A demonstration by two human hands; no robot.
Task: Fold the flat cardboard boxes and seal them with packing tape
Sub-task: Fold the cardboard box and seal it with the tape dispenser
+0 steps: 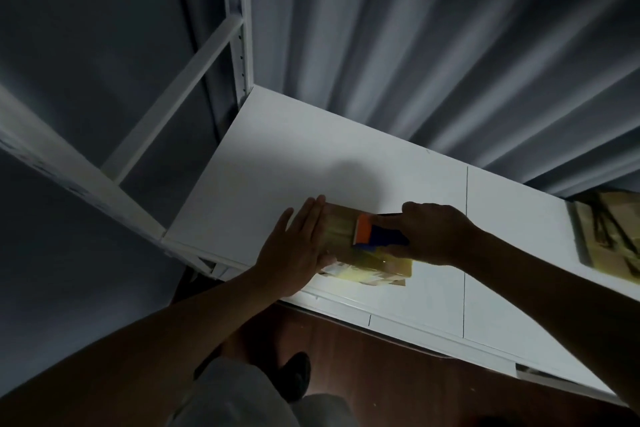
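Head view: the fingers point(308, 215) of the left hand point(294, 250) lie straight and together, pressed flat against the left end of a small cardboard box point(360, 253). The right hand point(433, 236) grips an orange and blue tape dispenser point(377, 236), its fingers curled round it, held on top of the box. The box sits near the front edge of the white desk point(311, 156). Flat cardboard point(609, 232) lies at the desk's far right, well apart.

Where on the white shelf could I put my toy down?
Bare shelf board lies behind the cardboard box, toward the curtain, and between the box and the flat cardboard at the right. The front left is crowded: left hand, right hand, tape dispenser.
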